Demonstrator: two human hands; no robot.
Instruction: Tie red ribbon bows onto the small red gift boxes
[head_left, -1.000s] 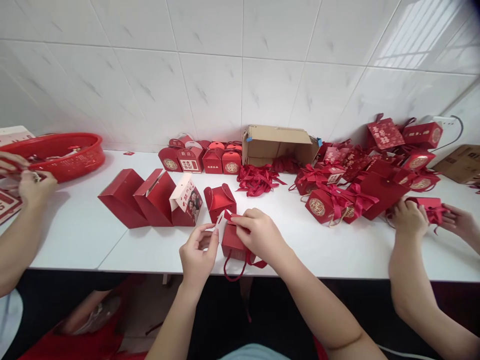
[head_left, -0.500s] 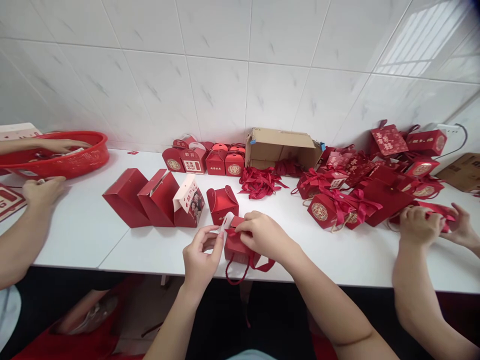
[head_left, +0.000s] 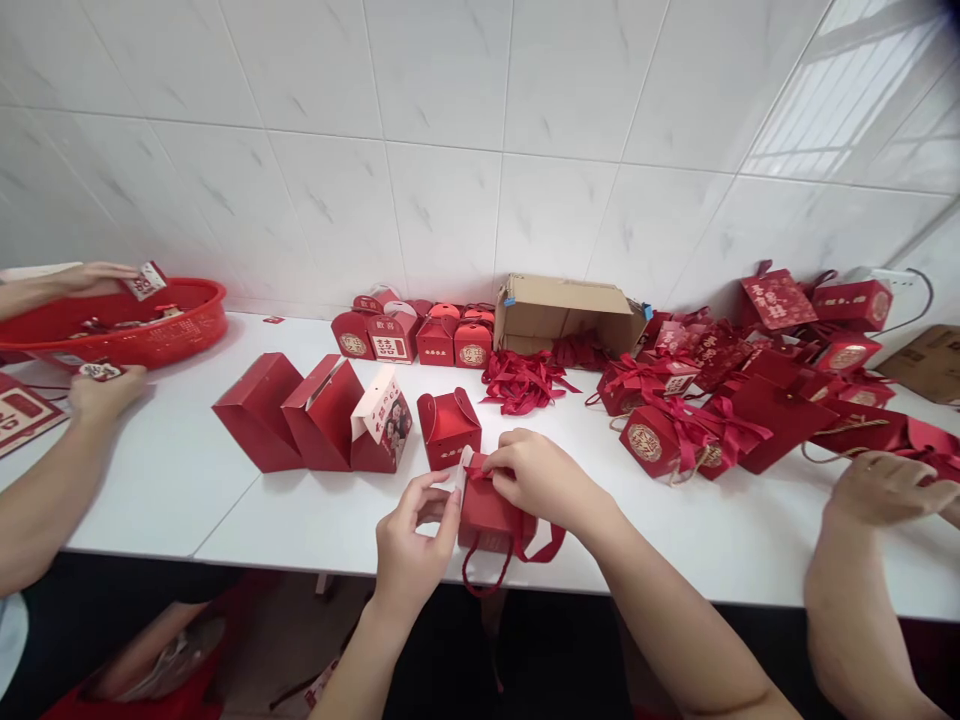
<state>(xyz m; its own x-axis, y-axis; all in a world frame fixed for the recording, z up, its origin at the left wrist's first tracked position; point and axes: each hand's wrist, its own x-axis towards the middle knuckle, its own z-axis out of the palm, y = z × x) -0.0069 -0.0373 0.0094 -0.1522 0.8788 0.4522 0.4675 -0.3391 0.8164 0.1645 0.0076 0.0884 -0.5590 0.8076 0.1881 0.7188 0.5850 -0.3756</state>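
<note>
In front of me at the table's near edge is a red gift box (head_left: pixel 489 518), tilted, with a twisted red cord handle (head_left: pixel 487 590) hanging over the edge. My left hand (head_left: pixel 418 540) pinches its raised flap, whose pale inner side (head_left: pixel 462 470) faces left. My right hand (head_left: pixel 544 475) is closed over the top of the box, fingertips on a red ribbon (head_left: pixel 553 545) at the flap. A loop of that ribbon hangs out on the right. Right behind stands another red box (head_left: pixel 450 425) with curved top flaps.
Three taller red boxes (head_left: pixel 322 415) stand left. Small boxes (head_left: pixel 390 330), a ribbon pile (head_left: pixel 525 382) and a cardboard carton (head_left: pixel 570 300) line the back. Ribboned boxes (head_left: pixel 652 440) heap up right. One person's hands work at a red basin (head_left: pixel 172 335); another person's hand (head_left: pixel 885 485) is far right.
The view has tilted slightly up. My hands have drawn the flap down closer to the box. At left, a co-worker's hand has lifted a small packet above the basin.
</note>
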